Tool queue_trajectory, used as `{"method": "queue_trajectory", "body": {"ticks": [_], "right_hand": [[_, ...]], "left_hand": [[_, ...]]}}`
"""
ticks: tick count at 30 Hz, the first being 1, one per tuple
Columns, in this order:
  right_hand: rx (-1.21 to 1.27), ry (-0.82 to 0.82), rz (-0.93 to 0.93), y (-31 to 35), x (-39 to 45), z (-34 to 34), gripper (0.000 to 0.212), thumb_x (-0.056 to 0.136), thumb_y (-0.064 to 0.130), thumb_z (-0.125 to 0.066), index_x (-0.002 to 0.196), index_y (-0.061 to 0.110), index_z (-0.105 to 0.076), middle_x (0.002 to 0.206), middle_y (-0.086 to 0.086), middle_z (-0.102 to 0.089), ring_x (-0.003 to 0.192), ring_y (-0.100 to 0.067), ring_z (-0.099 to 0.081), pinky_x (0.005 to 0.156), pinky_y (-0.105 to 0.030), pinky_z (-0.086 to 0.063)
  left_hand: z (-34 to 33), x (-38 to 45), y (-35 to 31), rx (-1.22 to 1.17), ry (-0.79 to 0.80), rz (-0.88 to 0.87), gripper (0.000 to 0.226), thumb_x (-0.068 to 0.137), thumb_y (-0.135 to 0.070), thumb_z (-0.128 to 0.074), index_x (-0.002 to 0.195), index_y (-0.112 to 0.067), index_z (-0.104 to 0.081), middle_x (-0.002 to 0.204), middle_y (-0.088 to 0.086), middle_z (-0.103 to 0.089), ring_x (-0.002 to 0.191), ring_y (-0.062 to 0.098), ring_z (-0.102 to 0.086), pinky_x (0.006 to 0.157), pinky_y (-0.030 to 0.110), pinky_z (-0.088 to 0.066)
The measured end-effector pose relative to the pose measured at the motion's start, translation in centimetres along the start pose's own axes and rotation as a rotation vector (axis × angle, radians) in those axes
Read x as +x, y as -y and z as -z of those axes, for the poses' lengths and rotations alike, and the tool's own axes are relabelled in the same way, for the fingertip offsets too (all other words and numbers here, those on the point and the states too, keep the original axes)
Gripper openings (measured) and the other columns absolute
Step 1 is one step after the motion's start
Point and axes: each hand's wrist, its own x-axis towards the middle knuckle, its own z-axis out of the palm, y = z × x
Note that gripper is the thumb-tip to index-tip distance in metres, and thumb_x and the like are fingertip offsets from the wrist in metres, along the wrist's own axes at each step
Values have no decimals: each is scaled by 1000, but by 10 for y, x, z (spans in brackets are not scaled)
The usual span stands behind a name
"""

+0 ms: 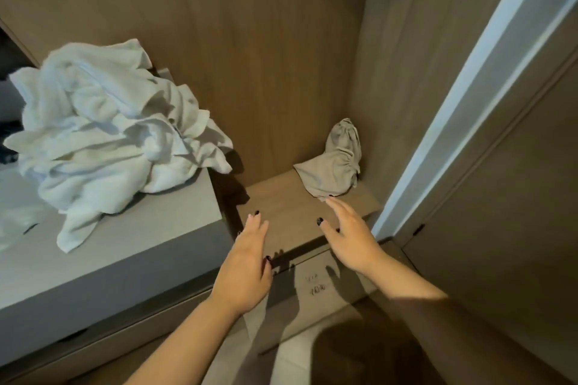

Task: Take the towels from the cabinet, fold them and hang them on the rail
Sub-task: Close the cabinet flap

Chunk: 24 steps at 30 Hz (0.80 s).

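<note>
Evidently the white towels are lying heaped on the grey counter, probably waiting for folding. Beside them, the left hand and right hand are hovering with fingers spread, holding nothing, reaching into the cabinet, where a beige cloth bag is sitting on the shelf.

You get one view only, head-worn, wide-angle, looking forward and down into the open cabinet. It sits close: your left hand and right hand enter from the bottom edge, forearms in frame. The grey countertop fills the left side, the cabinet door the right. Edges bend with lens distortion.
</note>
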Motion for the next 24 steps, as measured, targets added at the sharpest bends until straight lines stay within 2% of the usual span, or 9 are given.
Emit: {"method": "queue_trajectory", "body": {"ticks": [5, 7, 9, 13, 15, 18, 21, 22, 24], "right_hand": [[99, -99, -210, -62, -11, -41, 49, 102, 27, -45, 150, 22, -35, 157, 4, -30, 142, -11, -29, 105, -17, -21], [71, -151, -225, -94, -10, -67, 52, 98, 35, -39, 147, 18, -40, 154, -3, -38, 140, -15, -35, 103, -18, -25], [67, -132, -254, -129, -5, -93, 50, 103, 37, -39, 148, 16, -37, 154, -5, -38, 140, -18, -36, 101, -21, -28], [218, -110, -367, -210, 10, -156, 45, 102, 23, -49, 146, 18, -39, 150, -4, -39, 136, -18, -39, 97, -20, -37], [287, -142, -388, -257, 19, -192, 42, 101, 20, -50, 142, 21, -43, 147, -5, -44, 132, -17, -44, 94, -20, -43], [387, -195, -435, -326, 32, -245, 39, 100, 22, -51, 139, 28, -46, 143, 2, -47, 130, -13, -46, 95, -26, -45], [475, -250, -500, -389, 47, -291, 36, 99, 17, -53, 135, 23, -51, 134, 4, -52, 128, -15, -49, 97, -30, -47], [473, -263, -507, -411, 55, -306, 32, 99, 17, -54, 131, 23, -54, 130, 3, -54, 125, -16, -51, 94, -30, -49], [477, -286, -516, -454, 72, -331, 28, 98, 15, -55, 125, 23, -56, 121, 4, -56, 116, -16, -55, 81, -21, -48]], "left_hand": [[-73, 3, 23, 5, 145, 32, 81, 94, -16, -57, 157, -20, -7, 164, -5, 3, 150, 9, 7, 124, 34, -9], [-107, 5, 36, 22, 192, 17, 83, 94, -18, -57, 157, -21, -4, 165, -3, 4, 151, 9, 8, 124, 31, -6], [-145, 7, 52, 25, 219, 35, 83, 95, -21, -55, 158, -21, -1, 165, -2, 7, 150, 9, 11, 123, 28, -1], [-238, 6, 90, -49, 271, 124, 88, 95, -24, -56, 157, -20, 6, 165, -4, 11, 149, 9, 13, 118, 22, 3], [-293, 5, 110, -100, 281, 198, 94, 93, -22, -60, 156, -20, 10, 165, -4, 7, 150, 11, 6, 119, 23, 0], [-378, 7, 142, -136, 243, 320, 103, 90, -20, -66, 155, -21, 13, 165, -4, 2, 151, 15, -5, 122, 29, -13], [-459, 13, 177, -117, 248, 317, 108, 86, -11, -71, 155, -16, 11, 165, -1, 2, 151, 15, -3, 121, 24, -8], [-484, 17, 190, -96, 260, 297, 110, 85, -8, -72, 155, -14, 12, 165, 0, 3, 151, 15, -1, 119, 22, -5], [-528, 25, 217, -71, 282, 258, 108, 86, -9, -70, 155, -14, 13, 165, 3, 5, 151, 15, 0, 119, 22, -3]]}}
